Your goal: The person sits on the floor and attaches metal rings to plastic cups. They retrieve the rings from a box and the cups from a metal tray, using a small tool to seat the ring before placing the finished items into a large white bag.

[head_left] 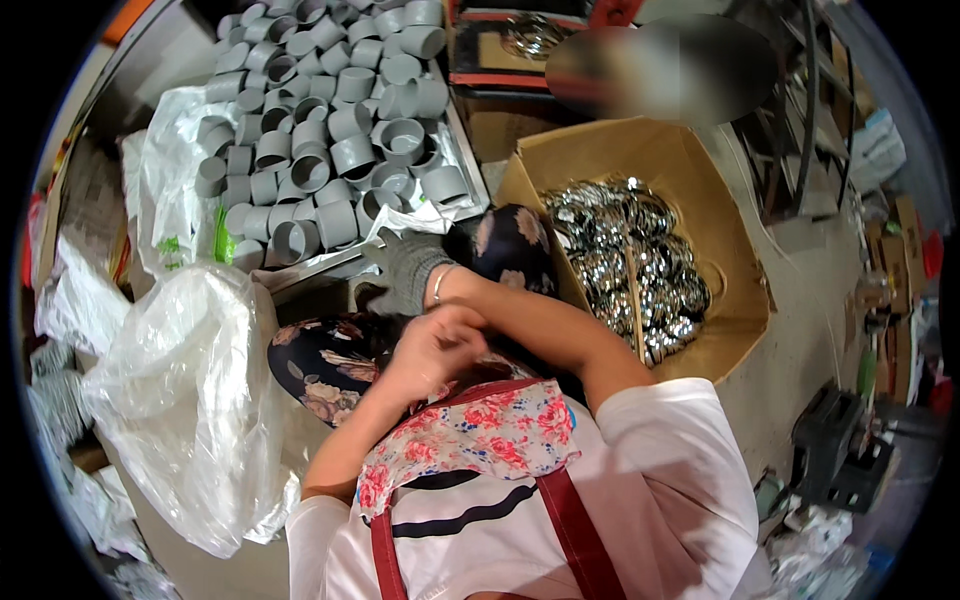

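Grey floor (795, 310) below in the head view, with a tray (468, 165) of grey plastic cups (350, 155) ahead and a cardboard box (735, 300) of shiny metal rings (640, 275) to the right. Right hand (405, 270) in a grey knit glove (415, 262), near the tray's front edge, fingers apart; cannot tell of any hold. Bare left hand (435, 350) beside the right forearm (490, 300), fingers bent, blurred; cannot tell how far closed, nor whether touching.

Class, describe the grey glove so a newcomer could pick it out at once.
Find the large tray of round grey cups, upper left. By its near edge, the person's right hand wears the glove. Unlike the hard-looking cups, it is cloth with fingers; the left hand is bare.
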A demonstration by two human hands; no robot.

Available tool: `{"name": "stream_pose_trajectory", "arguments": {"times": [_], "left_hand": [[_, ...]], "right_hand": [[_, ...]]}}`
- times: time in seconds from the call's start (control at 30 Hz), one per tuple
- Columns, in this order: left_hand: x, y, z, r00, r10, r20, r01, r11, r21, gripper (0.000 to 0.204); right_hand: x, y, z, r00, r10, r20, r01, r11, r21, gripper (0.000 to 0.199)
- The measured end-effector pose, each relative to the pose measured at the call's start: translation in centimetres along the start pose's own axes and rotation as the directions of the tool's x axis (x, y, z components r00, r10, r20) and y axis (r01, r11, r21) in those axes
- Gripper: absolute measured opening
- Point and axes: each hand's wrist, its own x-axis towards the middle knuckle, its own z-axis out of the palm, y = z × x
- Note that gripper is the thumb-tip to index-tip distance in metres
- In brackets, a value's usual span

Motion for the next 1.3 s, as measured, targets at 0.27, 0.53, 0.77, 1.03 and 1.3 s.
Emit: {"name": "stream_pose_trajectory", "arguments": {"times": [0.27,0.53,0.77,1.03,1.3], "left_hand": [[0.7,0.4,-2.9,0.858,0.284,-0.428,-0.123,0.922,0.367,0.023],[-0.6,0.1,-2.3,0.821,0.463,-0.335,-0.131,0.722,0.68,0.008],[-1.2,1.4,-1.4,0.907,0.341,-0.247,-0.149,0.808,0.571,0.012],[-1.1,2.0,-0.2,0.9,0.376,-0.221,-0.241,0.852,0.465,0.007],[1.7,2.8,-8.9,0.843,0.213,-0.494,-0.164,0.976,0.14,0.019]], "right_hand": [[-0.7,0.9,-0.3,0.919,0.169,-0.356,0.071,0.818,0.57,0.064],[-1.9,-0.5,-1.0,0.88,0.185,-0.437,-0.116,0.977,0.18,0.062],[-1.8,0.0,1.6,0.939,0.18,-0.292,0.021,0.82,0.572,0.057],[-1.9,0.2,2.3,0.909,0.286,-0.304,0.375,-0.243,0.895,0.021],[-3.2,16.6,-10.8,0.706,-0.146,-0.693,-0.09,0.952,-0.292,0.02]]}}
